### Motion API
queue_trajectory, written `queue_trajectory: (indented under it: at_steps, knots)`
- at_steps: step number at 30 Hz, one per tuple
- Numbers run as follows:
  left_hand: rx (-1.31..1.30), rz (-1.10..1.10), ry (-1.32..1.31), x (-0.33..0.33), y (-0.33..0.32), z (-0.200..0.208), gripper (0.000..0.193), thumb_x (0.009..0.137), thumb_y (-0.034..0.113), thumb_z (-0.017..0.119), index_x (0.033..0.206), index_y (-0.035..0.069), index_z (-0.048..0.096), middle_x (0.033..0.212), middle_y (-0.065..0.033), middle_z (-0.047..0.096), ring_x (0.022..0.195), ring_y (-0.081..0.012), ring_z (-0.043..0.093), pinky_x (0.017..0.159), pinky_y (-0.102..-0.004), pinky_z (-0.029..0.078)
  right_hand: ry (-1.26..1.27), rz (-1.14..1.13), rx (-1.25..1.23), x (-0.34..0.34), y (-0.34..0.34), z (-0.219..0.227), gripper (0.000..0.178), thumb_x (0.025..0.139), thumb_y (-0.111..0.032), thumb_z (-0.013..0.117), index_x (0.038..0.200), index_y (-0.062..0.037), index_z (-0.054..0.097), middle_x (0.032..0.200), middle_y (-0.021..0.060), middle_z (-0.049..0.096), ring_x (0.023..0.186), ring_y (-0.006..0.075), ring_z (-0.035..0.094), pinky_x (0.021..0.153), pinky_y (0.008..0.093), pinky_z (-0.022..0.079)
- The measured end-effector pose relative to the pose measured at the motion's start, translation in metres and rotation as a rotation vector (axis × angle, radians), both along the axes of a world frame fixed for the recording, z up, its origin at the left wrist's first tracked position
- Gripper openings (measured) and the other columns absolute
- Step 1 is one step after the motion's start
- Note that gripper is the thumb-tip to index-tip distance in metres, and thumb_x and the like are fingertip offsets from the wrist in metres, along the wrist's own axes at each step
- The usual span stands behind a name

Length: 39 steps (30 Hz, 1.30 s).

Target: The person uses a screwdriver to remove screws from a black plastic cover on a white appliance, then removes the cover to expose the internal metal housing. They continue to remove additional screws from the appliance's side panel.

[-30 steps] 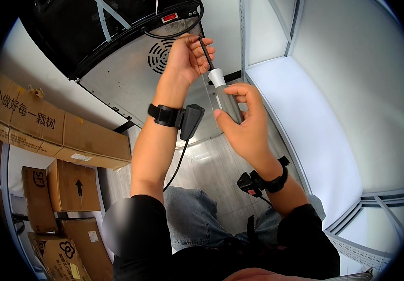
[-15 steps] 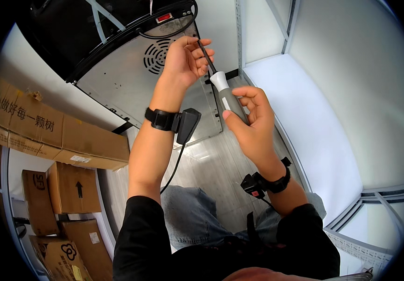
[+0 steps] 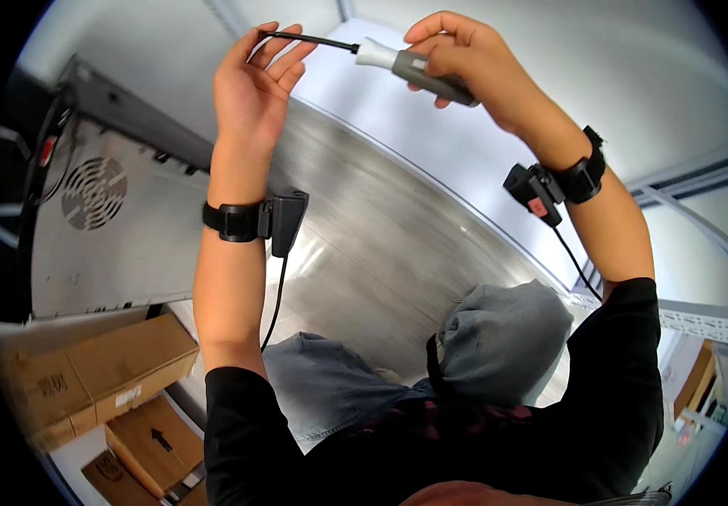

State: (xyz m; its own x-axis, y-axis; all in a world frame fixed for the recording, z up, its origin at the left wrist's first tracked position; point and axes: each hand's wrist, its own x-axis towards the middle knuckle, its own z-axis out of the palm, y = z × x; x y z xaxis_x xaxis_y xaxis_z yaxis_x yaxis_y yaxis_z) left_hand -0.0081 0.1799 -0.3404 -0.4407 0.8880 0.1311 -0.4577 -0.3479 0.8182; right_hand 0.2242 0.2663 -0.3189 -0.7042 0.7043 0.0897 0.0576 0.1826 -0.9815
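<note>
A screwdriver (image 3: 376,54) with a grey and white handle and a thin black shaft is held nearly level at the top of the view. My right hand (image 3: 490,72) grips the grey part of its handle. The tip of the shaft sits between the thumb and fingertips of my left hand (image 3: 250,97), whose other fingers are loosely curled. What is at the very tip is too small to make out. Both wrists carry black straps with small black devices and cables.
On the left stands a metal-panelled appliance (image 3: 145,244) with a round vent and a red switch. Cardboard boxes (image 3: 102,367) are stacked below it. A white shelf (image 3: 355,126) runs beyond my hands, above the grey wood-look floor (image 3: 347,261).
My view has turned to the right, so the appliance and boxes sit farther left. The screwdriver has swung from steep to nearly level, still between both hands.
</note>
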Motion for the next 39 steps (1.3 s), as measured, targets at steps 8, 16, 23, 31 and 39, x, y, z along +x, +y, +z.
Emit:
queue_trajectory:
  at_steps: [8, 16, 23, 31, 39]
  knots:
    - [-0.211, -0.179, 0.060, 0.125, 0.113, -0.123, 0.019, 0.096, 0.017, 0.042, 0.106, 0.002, 0.049, 0.104, -0.0183, 0.062, 0.091, -0.0272, 0.064, 0.074, -0.0308, 0.052, -0.034, -0.177, -0.215, 0.127, 0.052, -0.136, 0.034, 0.080, -0.020, 0.062, 0.109, -0.0016, 0.061, 0.085, 0.0070, 0.061, 0.070, 0.0124, 0.061, 0.046, 0.0229, 0.043]
    - [-0.592, -0.292, 0.190, 0.215, 0.197, -0.264, 0.013, 0.091, 0.014, 0.054, 0.095, 0.003, 0.060, 0.087, -0.0036, 0.060, 0.078, -0.0134, 0.056, 0.067, -0.0267, 0.046, -0.114, -0.482, -0.562, 0.213, 0.047, -0.286, 0.027, 0.081, -0.008, 0.066, 0.105, 0.0014, 0.058, 0.079, 0.0041, 0.059, 0.064, 0.0095, 0.056, 0.048, 0.0218, 0.042]
    - [-0.631, -0.262, 0.859, 0.288, 0.255, -0.345, 0.014, 0.085, 0.015, 0.063, 0.091, 0.004, 0.070, 0.081, -0.0031, 0.067, 0.072, -0.0123, 0.059, 0.066, -0.0264, 0.048, -0.013, -0.831, -0.687, 0.261, 0.051, -0.350, 0.026, 0.082, -0.015, 0.065, 0.104, -0.0018, 0.059, 0.084, 0.0037, 0.060, 0.068, 0.0112, 0.058, 0.051, 0.0238, 0.044]
    - [-0.340, -0.159, 1.358, 0.321, 0.278, -0.382, 0.012, 0.082, 0.015, 0.063, 0.089, 0.009, 0.071, 0.083, -0.0070, 0.066, 0.074, -0.0205, 0.061, 0.069, -0.0314, 0.049, 0.023, -0.942, -0.745, 0.272, 0.062, -0.366, 0.026, 0.082, -0.015, 0.065, 0.103, -0.0021, 0.059, 0.086, 0.0041, 0.060, 0.068, 0.0113, 0.058, 0.052, 0.0237, 0.044]
    - [-0.368, -0.187, 1.357, 0.326, 0.284, -0.380, 0.014, 0.081, 0.015, 0.064, 0.092, 0.008, 0.071, 0.088, -0.0078, 0.064, 0.077, -0.0228, 0.061, 0.070, -0.0329, 0.048, 0.044, -0.929, -0.746, 0.270, 0.062, -0.376, 0.027, 0.081, -0.014, 0.065, 0.104, -0.0014, 0.058, 0.085, 0.0044, 0.060, 0.068, 0.0118, 0.058, 0.052, 0.0242, 0.044]
